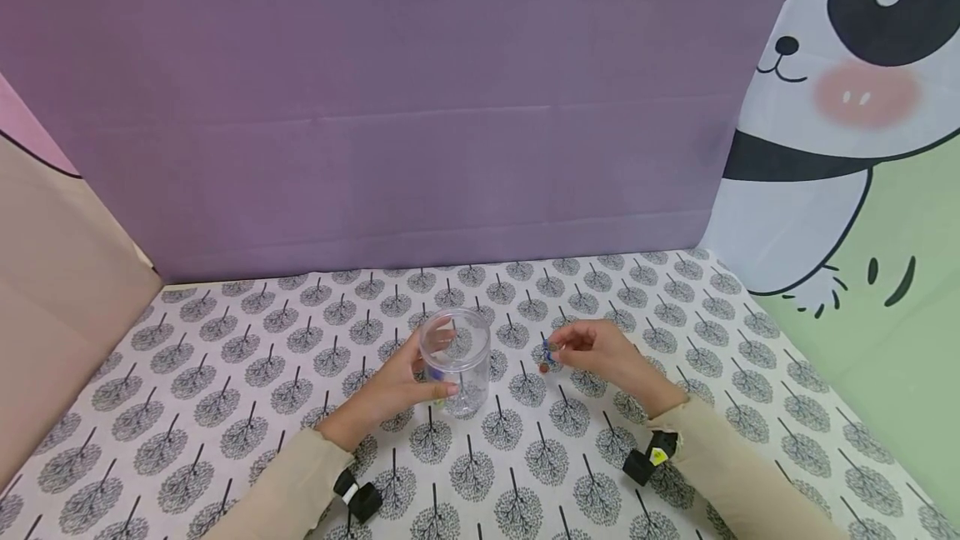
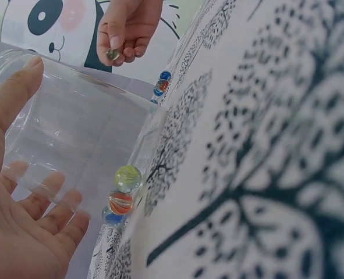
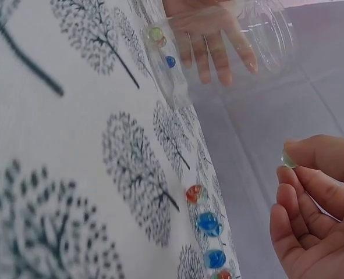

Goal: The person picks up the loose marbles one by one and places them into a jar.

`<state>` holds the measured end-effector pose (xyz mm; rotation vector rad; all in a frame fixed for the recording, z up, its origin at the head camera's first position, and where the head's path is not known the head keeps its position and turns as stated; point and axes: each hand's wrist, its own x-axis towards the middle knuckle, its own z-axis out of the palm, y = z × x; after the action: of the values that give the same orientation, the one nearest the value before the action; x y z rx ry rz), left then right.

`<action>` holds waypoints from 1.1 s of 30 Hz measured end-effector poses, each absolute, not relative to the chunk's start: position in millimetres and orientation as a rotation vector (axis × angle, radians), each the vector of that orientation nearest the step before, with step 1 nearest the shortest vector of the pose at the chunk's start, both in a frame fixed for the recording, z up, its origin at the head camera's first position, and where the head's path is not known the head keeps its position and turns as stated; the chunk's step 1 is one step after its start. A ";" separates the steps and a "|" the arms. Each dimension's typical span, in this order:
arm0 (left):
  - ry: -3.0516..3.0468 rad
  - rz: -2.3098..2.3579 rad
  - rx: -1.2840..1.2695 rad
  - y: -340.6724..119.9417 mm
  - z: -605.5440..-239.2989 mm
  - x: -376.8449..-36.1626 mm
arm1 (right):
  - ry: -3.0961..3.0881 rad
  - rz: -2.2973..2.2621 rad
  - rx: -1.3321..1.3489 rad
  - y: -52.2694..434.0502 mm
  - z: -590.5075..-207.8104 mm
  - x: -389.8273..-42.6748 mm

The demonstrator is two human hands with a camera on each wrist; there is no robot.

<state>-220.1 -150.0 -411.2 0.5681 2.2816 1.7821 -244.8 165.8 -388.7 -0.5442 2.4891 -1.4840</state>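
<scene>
- One marble (image 3: pixel 288 159) sits pinched in my right grip (image 1: pixel 600 350), just beside the jar (image 1: pixel 455 361).
- My left grip (image 1: pixel 393 390) wraps the jar upright on the counter (image 1: pixel 225 373).
- I'd centre over the mouth before releasing.

White tablecloth (image 1: pixel 225 373) with grey trees, purple backdrop (image 1: pixel 405 98).

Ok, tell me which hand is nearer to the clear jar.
Left. The left hand wraps around the clear jar, touching it; the right hand is apart to its right, pinching a marble.
</scene>
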 end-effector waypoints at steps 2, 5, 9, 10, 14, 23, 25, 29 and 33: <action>2.287 1.781 0.557 -149.8 -410.8 -219.8 | 2.474 -1.500 -0.560 162.8 -387.6 -245.5; 2.284 1.787 0.561 -149.6 -411.3 -220.1 | 2.423 -1.537 -0.581 158.9 -385.6 -246.0; 2.275 1.794 0.577 -149.4 -411.8 -220.9 | 2.379 -1.562 -0.586 154.9 -383.0 -246.7; 2.277 1.792 0.581 -149.3 -411.7 -221.0 | 2.382 -1.562 -0.588 153.9 -382.3 -246.9; 2.287 1.778 0.604 -149.5 -411.7 -221.9 | 2.413 -1.550 -0.588 150.0 -380.1 -248.6; 2.281 1.777 0.642 -150.4 -412.2 -221.5 | 2.432 -1.554 -0.608 139.2 -373.6 -250.3; 2.284 1.779 0.637 -150.3 -412.5 -221.6 | 2.430 -1.557 -0.602 137.0 -372.3 -249.9; 2.285 1.778 0.632 -151.0 -412.8 -222.0 | 2.420 -1.560 -0.596 134.0 -370.6 -249.3; 2.276 1.780 0.639 -151.8 -413.4 -222.3 | 2.404 -1.567 -0.594 131.1 -368.1 -248.7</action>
<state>-222.3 -151.8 -413.4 0.6386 2.2760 1.7805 -248.7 131.1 -368.1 -0.5937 2.4042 -1.5673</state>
